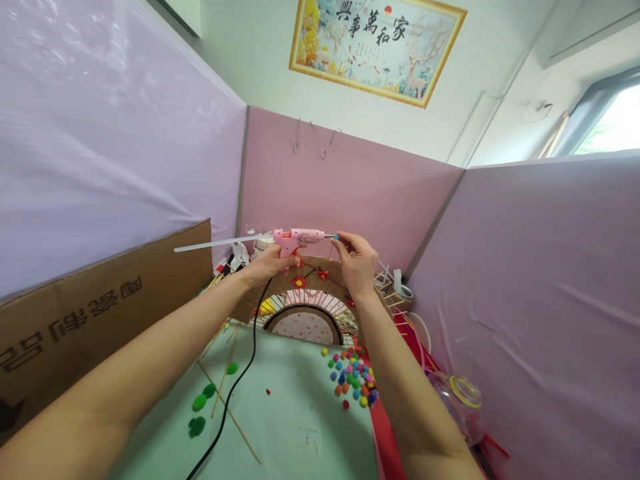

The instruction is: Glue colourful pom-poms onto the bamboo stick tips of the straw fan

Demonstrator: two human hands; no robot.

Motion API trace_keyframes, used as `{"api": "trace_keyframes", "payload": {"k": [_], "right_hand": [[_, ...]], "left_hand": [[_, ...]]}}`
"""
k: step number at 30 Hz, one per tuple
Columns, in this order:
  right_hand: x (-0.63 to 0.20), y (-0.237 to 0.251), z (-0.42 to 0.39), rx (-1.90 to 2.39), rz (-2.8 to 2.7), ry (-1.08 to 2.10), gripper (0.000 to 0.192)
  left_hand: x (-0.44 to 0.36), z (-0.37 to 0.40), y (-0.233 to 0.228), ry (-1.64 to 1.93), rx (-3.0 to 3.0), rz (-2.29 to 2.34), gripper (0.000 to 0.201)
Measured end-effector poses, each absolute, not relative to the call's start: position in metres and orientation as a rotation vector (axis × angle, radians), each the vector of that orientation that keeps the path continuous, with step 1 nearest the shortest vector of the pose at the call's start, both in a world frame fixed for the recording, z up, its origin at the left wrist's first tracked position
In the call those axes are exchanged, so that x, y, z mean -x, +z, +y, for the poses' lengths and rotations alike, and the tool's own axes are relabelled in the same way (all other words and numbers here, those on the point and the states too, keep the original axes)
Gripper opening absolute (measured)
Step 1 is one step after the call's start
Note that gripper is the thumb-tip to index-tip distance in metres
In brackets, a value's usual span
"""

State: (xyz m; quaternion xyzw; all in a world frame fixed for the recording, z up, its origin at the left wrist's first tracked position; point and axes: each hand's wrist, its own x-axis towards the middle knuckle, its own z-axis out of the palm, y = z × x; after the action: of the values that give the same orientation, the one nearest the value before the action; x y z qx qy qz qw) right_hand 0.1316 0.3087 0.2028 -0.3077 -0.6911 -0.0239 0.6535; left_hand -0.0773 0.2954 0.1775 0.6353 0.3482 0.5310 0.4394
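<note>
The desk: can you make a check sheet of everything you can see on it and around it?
Surface: pale green table top, mostly bare in the middle.
Job's things: pink glue gun held level, a clear glue stick poking out its back; small blue pompom at the nozzle; arched craft piece with red flowers behind.
Clutter: pile of coloured pompoms, green pompoms, thin wooden sticks, clear jar.
Grippers: left hand grips the gun; right hand pinches the blue pompom.
Cables: black cord runs from the gun across the table.
Surroundings: pink and lilac partition walls, cardboard box, framed picture.
</note>
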Motion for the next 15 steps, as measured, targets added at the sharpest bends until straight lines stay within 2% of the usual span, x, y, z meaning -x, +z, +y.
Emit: {"api": "trace_keyframes", "payload": {"k": [15], "right_hand": [[-0.1311,0.2037,0.3091,0.701,-1.592,-0.101,0.021]], "left_hand": [[0.079,0.2984,0.1738,1.341,-1.558,0.884,0.04]]}}
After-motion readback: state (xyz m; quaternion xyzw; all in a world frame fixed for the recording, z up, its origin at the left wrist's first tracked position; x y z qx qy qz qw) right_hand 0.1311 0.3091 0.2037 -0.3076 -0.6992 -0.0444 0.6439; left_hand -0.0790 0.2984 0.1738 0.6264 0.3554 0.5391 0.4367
